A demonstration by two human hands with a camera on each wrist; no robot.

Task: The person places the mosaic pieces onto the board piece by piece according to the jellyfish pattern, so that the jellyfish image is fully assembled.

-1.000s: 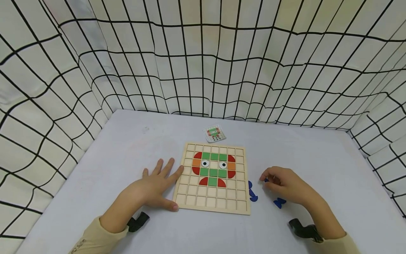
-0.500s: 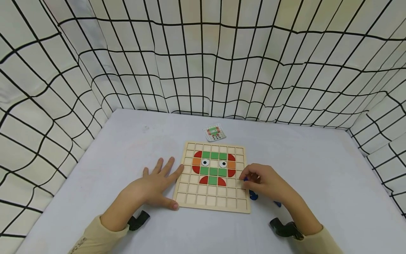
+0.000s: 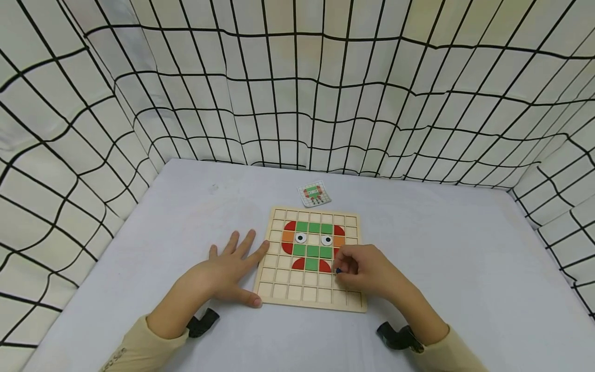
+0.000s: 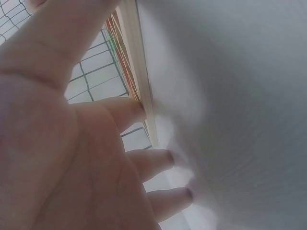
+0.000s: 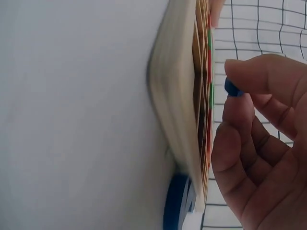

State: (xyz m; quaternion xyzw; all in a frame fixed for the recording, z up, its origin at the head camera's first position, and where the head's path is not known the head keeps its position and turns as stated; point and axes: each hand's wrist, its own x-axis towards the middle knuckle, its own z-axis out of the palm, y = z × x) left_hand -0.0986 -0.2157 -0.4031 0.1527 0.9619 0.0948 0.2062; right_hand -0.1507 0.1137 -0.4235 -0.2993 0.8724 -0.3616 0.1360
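A square wooden grid board lies on the table, bearing a figure of green squares, red rounded pieces, orange squares and two eye discs. My left hand rests with spread fingers at the board's left edge, thumb and index fingertip at its rim. Over the right part of the board, my right hand pinches a small blue piece between thumb and index finger, close to the lower right red piece. Its full shape is hidden by the fingertips.
Behind the board lies a small picture card with a similar figure. A blue piece sits by the board's edge in the right wrist view; the right hand and forearm cover that area from above. Black-and-white netting surrounds the table.
My right hand has moved left from the table beside the board to over its right part, carrying the blue piece. The left hand has stayed in place.
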